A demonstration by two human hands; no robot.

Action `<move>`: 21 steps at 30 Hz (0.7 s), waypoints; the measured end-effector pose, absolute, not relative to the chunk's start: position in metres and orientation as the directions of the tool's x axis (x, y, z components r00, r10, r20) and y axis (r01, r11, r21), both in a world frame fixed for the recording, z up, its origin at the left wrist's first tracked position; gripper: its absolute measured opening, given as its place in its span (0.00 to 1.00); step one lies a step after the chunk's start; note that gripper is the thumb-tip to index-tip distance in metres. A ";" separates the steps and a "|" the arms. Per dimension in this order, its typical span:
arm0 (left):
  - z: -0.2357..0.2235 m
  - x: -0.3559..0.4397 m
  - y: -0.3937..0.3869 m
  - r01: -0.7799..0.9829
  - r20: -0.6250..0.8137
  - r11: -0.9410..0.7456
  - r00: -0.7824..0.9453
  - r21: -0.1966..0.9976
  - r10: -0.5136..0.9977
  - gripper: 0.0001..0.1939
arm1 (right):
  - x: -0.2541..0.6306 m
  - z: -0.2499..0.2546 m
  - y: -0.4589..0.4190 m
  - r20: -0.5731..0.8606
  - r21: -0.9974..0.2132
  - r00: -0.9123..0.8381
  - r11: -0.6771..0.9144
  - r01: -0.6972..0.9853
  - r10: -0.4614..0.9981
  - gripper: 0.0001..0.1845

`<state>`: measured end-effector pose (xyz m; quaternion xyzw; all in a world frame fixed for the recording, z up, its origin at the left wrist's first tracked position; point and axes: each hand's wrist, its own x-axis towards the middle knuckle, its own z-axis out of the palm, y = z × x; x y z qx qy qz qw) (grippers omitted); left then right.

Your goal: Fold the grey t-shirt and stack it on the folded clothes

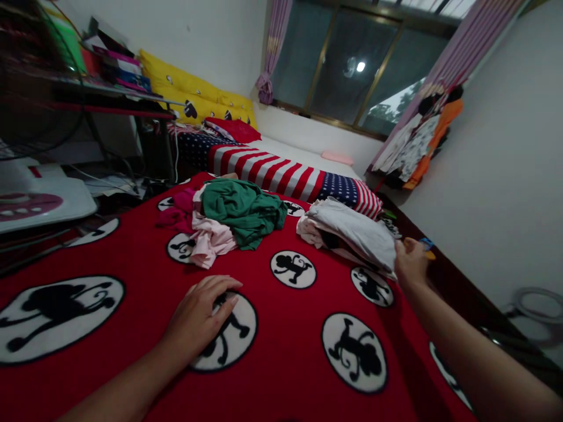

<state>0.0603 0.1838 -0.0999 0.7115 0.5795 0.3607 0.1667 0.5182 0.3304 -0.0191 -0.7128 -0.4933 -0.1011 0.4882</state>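
My left hand [210,308] lies palm down on the red blanket [281,328], fingers stretched out over a white oval with a black monkey print. It holds nothing. My right hand [411,261] is at the right end of a stack of folded clothes, its fingers curled at the edge of the grey garment [356,225] on top; the fingertips are partly hidden. Beneath it, a pale patterned garment [309,232] shows at the stack's left end. Left of the stack lies a loose heap: a green garment [244,211], a pale pink garment [211,240] and a magenta garment [178,212].
Beyond the blanket is a bed with a stars-and-stripes cover [264,170] and a yellow cushion [176,82]. On the left stand a cluttered desk [118,97] and a white appliance [48,196]. Clothes [422,138] hang by the window; a round-topped stool [539,305] is at right.
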 end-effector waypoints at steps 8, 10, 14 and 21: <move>-0.094 0.061 0.183 0.691 0.358 -0.338 0.122 0.639 0.926 0.09 | 0.332 -0.053 0.196 0.153 -0.977 0.132 0.130 0.172 0.979 0.29; -0.095 0.061 0.184 0.689 0.370 -0.350 0.127 0.635 0.920 0.08 | 0.297 -0.064 0.161 -0.015 -1.000 0.040 -0.016 0.020 0.999 0.30; -0.095 0.061 0.185 0.697 0.394 -0.371 0.138 0.613 0.909 0.08 | 0.261 -0.079 0.126 -0.059 -0.991 0.018 -0.056 -0.125 0.998 0.24; -0.095 0.061 0.187 0.759 0.421 -0.395 0.176 0.517 0.890 0.09 | 0.259 -0.088 0.121 0.158 -0.985 -0.003 0.158 0.066 0.987 0.14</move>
